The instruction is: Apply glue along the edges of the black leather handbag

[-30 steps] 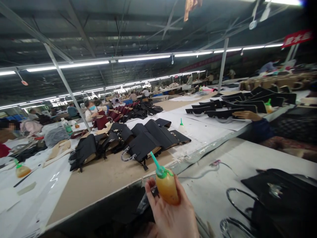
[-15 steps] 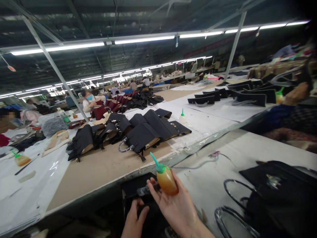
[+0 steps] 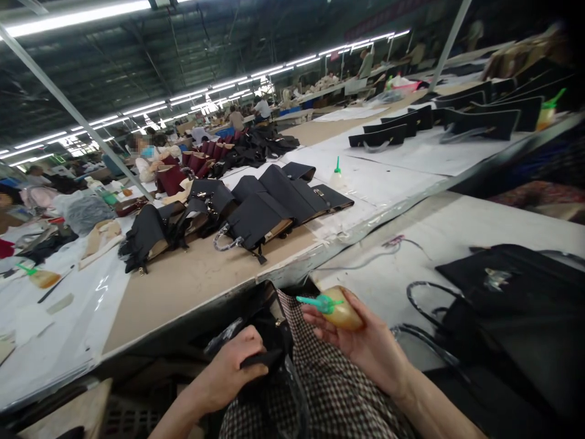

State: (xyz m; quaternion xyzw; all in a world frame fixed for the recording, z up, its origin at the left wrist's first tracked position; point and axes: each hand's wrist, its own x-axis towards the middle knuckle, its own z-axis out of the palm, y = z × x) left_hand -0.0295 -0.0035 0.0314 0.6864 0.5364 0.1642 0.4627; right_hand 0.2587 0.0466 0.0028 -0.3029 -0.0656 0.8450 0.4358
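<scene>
My left hand [image 3: 235, 372] grips part of a black bag [image 3: 269, 332] over my lap, its fingers wrapped round the dark material. In my right hand [image 3: 361, 341] lies a squeeze bottle [image 3: 343, 310] of amber liquid with a green nozzle. The bottle is tilted and its nozzle points left, above the checked cloth [image 3: 320, 378] on my lap. Clear plastic covers the bag's handle. My hands are apart.
Black bags [image 3: 260, 219] lie on the long table [image 3: 169, 299] ahead, with another glue-like bottle [image 3: 337, 174] behind them. A black bag with looped handles [image 3: 512, 317] rests at right. A metal pole [image 3: 73, 110] rises at left. People sit farther back.
The view has tipped downward. My right hand has moved right and the bottle has gone from upright to tilted left. My left hand has closed on the black bag, which has shifted, uncovering the checked cloth.
</scene>
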